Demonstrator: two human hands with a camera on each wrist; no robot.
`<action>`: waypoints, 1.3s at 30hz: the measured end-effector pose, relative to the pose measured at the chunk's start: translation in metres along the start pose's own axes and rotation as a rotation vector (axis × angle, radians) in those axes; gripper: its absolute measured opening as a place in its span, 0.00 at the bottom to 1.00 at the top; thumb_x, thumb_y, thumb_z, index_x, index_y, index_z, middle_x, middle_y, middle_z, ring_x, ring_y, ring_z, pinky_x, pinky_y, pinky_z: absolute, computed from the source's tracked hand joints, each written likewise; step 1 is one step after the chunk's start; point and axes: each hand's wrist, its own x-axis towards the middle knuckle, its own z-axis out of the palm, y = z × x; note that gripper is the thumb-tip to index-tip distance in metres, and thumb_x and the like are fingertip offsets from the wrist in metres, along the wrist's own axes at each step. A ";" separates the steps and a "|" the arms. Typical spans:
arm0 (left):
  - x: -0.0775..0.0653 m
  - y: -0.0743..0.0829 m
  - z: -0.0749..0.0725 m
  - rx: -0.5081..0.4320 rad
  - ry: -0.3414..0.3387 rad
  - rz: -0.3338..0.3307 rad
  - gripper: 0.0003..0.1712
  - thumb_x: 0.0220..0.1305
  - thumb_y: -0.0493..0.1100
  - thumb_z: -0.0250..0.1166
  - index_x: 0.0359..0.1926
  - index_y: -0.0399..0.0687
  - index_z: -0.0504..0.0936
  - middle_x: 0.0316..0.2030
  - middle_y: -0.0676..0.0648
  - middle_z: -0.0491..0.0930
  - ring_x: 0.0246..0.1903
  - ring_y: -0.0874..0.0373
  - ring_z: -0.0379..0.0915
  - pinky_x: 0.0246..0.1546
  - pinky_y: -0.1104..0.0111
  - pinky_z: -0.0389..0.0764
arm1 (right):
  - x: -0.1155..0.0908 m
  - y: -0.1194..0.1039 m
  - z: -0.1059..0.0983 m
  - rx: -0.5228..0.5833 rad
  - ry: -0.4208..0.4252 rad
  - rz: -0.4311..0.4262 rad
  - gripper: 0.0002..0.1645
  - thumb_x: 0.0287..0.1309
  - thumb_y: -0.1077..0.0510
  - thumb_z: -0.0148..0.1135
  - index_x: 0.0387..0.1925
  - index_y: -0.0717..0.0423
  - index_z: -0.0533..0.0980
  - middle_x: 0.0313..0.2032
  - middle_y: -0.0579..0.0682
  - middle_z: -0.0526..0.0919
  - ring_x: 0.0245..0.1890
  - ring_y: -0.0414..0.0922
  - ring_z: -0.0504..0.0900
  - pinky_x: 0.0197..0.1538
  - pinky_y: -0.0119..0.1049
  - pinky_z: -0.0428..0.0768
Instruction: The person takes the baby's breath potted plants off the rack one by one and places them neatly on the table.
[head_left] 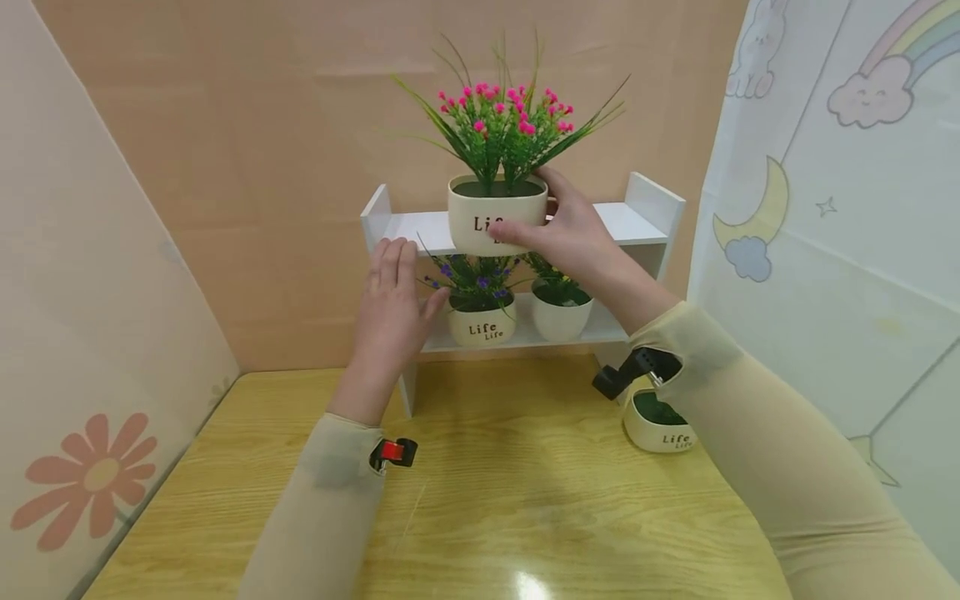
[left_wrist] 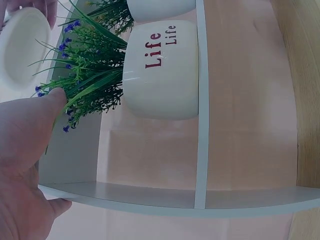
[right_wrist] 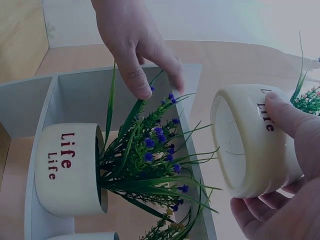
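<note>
My right hand (head_left: pixel 570 233) grips a cream flowerpot (head_left: pixel 497 215) with pink artificial flowers (head_left: pixel 504 125), its thumb across the "Life" lettering. This pot is tilted in the right wrist view, its hollow underside showing, and overlaps the front of the upper shelf board in the head view. My left hand (head_left: pixel 392 304) rests its fingers on the left end of the white shelf rack (head_left: pixel 420 227), with the thumb apart from them. Beside that thumb stands a cream "Life" pot (head_left: pixel 480 327) with blue-purple flowers (right_wrist: pixel 157 142) on the lower board.
Also on the lower board is a white pot (head_left: pixel 561 315) with yellow flowers. Another cream "Life" pot (head_left: pixel 660 429) stands on the wooden table (head_left: pixel 480 500) by the rack's right side, partly hidden by my right sleeve. Printed wall sheets (head_left: pixel 832 208) enclose the area.
</note>
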 end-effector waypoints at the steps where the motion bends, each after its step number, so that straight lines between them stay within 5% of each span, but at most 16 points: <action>1: 0.000 0.000 0.000 -0.002 -0.004 -0.003 0.51 0.82 0.60 0.65 0.86 0.40 0.49 0.85 0.37 0.51 0.87 0.42 0.34 0.87 0.52 0.41 | -0.002 0.001 -0.001 0.005 -0.001 -0.001 0.64 0.59 0.39 0.85 0.87 0.38 0.58 0.66 0.50 0.81 0.64 0.47 0.82 0.63 0.49 0.83; 13: -0.001 0.002 -0.001 -0.003 -0.007 -0.002 0.50 0.83 0.61 0.62 0.87 0.41 0.48 0.85 0.38 0.50 0.88 0.44 0.32 0.87 0.51 0.44 | -0.024 0.009 -0.013 0.097 0.003 -0.010 0.55 0.62 0.44 0.84 0.83 0.38 0.64 0.65 0.49 0.79 0.61 0.48 0.84 0.62 0.47 0.84; 39: -0.002 0.004 -0.002 -0.017 -0.013 -0.002 0.50 0.83 0.60 0.63 0.86 0.41 0.48 0.86 0.38 0.49 0.88 0.44 0.32 0.86 0.49 0.46 | -0.083 0.026 -0.033 0.016 0.041 0.039 0.54 0.64 0.46 0.83 0.83 0.43 0.62 0.66 0.51 0.82 0.65 0.51 0.84 0.63 0.45 0.84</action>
